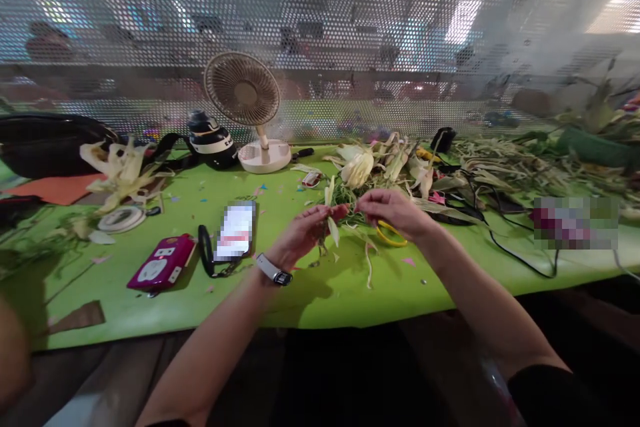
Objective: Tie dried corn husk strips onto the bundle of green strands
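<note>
Midway between the front and back edges of the worktop [300, 307], my left hand [313, 220] grasps a pale husk piece [334, 232], which uneven pulling could tear; whether my right hand [393, 211] grips anything, I cannot tell.

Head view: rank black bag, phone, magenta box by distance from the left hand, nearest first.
From the left hand:
1. Phone: just left of the hand, on the green table.
2. Magenta box: farther left, past the phone.
3. Black bag: far left, toward the table's back.
</note>
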`<state>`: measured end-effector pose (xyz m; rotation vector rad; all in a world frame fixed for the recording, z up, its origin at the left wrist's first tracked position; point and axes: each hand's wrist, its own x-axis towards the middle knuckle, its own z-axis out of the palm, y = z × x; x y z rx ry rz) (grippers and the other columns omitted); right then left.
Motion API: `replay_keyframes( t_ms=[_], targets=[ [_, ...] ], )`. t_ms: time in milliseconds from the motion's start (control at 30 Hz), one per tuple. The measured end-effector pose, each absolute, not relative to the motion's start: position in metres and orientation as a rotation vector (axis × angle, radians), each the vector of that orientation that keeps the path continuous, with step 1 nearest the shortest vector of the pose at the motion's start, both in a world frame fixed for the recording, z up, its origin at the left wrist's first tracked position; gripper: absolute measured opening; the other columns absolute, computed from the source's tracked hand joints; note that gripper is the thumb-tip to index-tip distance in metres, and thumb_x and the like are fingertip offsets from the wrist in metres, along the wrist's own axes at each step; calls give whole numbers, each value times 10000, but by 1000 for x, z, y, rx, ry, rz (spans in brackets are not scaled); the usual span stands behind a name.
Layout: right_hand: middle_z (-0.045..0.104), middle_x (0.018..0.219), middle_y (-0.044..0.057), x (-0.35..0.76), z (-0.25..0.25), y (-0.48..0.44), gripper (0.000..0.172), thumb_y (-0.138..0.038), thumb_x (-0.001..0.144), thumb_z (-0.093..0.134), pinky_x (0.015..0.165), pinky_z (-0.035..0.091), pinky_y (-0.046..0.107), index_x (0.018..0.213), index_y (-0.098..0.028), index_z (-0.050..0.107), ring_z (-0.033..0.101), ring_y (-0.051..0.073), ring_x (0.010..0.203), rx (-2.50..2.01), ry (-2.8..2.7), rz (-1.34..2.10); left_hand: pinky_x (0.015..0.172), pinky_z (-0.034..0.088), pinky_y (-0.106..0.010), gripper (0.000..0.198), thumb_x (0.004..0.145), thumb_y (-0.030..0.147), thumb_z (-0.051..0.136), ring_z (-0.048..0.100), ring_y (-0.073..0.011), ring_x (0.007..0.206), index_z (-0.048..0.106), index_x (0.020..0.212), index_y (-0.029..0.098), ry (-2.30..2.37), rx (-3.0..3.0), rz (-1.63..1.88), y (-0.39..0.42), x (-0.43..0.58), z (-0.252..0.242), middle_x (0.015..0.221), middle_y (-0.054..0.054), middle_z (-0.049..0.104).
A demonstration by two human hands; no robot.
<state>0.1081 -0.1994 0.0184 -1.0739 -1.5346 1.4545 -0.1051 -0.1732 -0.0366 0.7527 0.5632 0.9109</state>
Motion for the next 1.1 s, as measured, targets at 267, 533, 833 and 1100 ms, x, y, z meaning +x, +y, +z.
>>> replay_keyframes(
  t_ms=[267, 533, 833, 1100],
  targets=[
    [543, 598, -30, 81, -31, -254, 190, -319, 835, 555, 510, 376, 217, 747, -170, 633, 480, 88, 535, -1181, -1971, 1231, 559, 514, -162, 207, 634, 246, 804, 665, -109, 680, 661, 739, 140, 628, 766, 718, -202, -100, -42, 809, -52, 721],
    [615, 1050, 190, 144, -29, -214, 337, -333, 753, 568, 690, 436, 340, 999, -111, 626, 584, 297, 926, -2107, -2156, 161, 437, 495, -136, 127, 662, 147, 768, 615, -78, 525, 681, 749, 116, 817, 754, 799, -197, -140, -25, 717, -41, 703],
    [606, 656, 81, 160, -17, -173, 238, -363, 642, 612, 487, 321, 274, 710, -135, 606, 537, 182, 572, -2236, -2441, 516, 429, 508, -147, 55, 706, 104, 711, 654, -104, 577, 672, 745, 103, 794, 735, 893, -182, -166, -20, 734, -41, 701],
    [449, 471, -1, 198, -4, -172, 401, -505, 728, 552, 470, 291, 248, 508, -174, 503, 428, 121, 475, -2191, -2289, 629, 420, 512, -156, 62, 770, 49, 619, 653, -105, 549, 653, 738, 89, 809, 707, 942, -177, -160, -8, 689, -36, 687]
  ],
)
